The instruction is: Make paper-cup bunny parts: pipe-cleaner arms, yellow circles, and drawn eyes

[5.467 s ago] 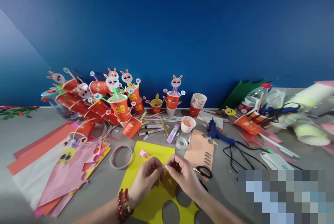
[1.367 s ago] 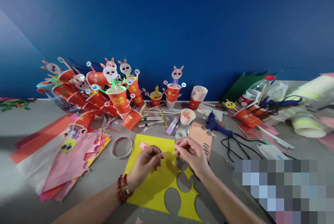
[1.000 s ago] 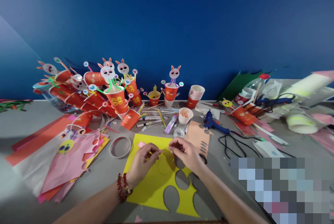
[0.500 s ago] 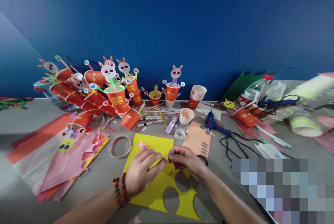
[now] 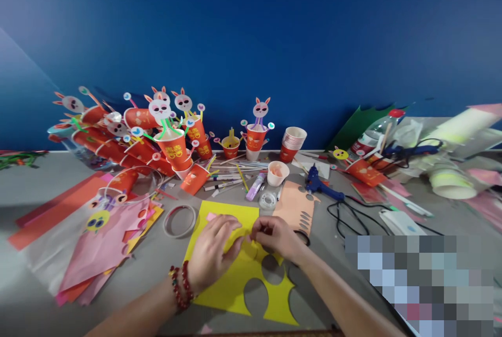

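Note:
Over a yellow paper sheet (image 5: 219, 290) with round holes cut in it, my left hand (image 5: 214, 250) is held with thumb and fingers apart, nothing seen between them. A beaded bracelet (image 5: 181, 287) circles that wrist. A small pink paper piece (image 5: 210, 216) lies on the sheet by the left fingertips. My right hand (image 5: 276, 237) is closed in a pinch just right of the left thumb; whatever is in it is hidden or too small to name. Beside the right wrist shows a black handle loop (image 5: 303, 237), partly covered by the hand.
Behind the sheet lie a tape roll (image 5: 267, 200), peach paper (image 5: 294, 203), a white cup (image 5: 278, 173) and a blue glue gun (image 5: 322, 185) with its cord. Red cups with rabbit faces (image 5: 172, 148) crowd the back left. A large ring of tape (image 5: 179, 221) and coloured papers (image 5: 105, 243) lie left.
My left thumb and fingers have spread wider and drawn slightly away from my right hand. The right hand keeps its pinch. The whole view has shifted a little.

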`<state>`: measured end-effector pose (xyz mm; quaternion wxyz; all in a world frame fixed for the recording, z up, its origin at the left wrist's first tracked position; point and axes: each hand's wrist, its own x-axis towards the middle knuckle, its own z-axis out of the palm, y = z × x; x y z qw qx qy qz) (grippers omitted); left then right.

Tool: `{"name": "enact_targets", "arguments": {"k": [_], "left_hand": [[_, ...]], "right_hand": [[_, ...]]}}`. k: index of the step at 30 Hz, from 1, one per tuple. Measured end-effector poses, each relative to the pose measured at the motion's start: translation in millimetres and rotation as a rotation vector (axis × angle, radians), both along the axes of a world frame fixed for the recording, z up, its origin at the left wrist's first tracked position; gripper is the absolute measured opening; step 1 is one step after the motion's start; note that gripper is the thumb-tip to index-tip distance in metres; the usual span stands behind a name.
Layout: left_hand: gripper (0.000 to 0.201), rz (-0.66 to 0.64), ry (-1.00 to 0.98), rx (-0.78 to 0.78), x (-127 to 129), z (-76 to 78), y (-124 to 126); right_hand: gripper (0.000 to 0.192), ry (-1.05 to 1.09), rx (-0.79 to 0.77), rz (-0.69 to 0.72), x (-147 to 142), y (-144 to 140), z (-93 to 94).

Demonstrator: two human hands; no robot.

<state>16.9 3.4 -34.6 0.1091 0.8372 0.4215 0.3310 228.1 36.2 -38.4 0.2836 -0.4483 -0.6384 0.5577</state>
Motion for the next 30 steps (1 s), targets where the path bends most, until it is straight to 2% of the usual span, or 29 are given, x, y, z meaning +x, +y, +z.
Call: {"name": "enact_targets", "arguments": {"k": [3, 7, 9, 13, 17, 24, 30], "left_hand": [[0.016, -0.005, 0.133, -0.118, 3, 10.2, -2], [0.017, -0.129, 0.37, -0.222, 0, 23.7, -12], [0.021, -0.213, 0.442, -0.244, -4, 23.1, -18], [0.049, -0.327, 0.483, -0.225, -15, 7.6, -25], [0.059, -0.264, 0.513, -0.208, -17, -6.1, -30], [0.065, -0.117, 0.507, -0.263, 0, -12.9, -38], [0.06, -0.129, 0.439, -0.258, -6, -17.2, -43]], "right_hand": [[0.011, -0.174, 0.236, 0.017, 2, 2, -2.0], [0.011, -0.246, 0.304, 0.043, 1, 2, -1.8], [0.012, -0.248, 0.322, 0.048, 0, 2, -2.5], [0.015, -0.232, 0.334, 0.025, -1, 2, -6.5], [0.018, -0.252, 0.329, 0.002, -2, 3, -9.4], [0.017, -0.275, 0.352, -0.025, -3, 3, -7.4], [0.016, -0.301, 0.488, 0.017, -12, 2, -5.9]]}}
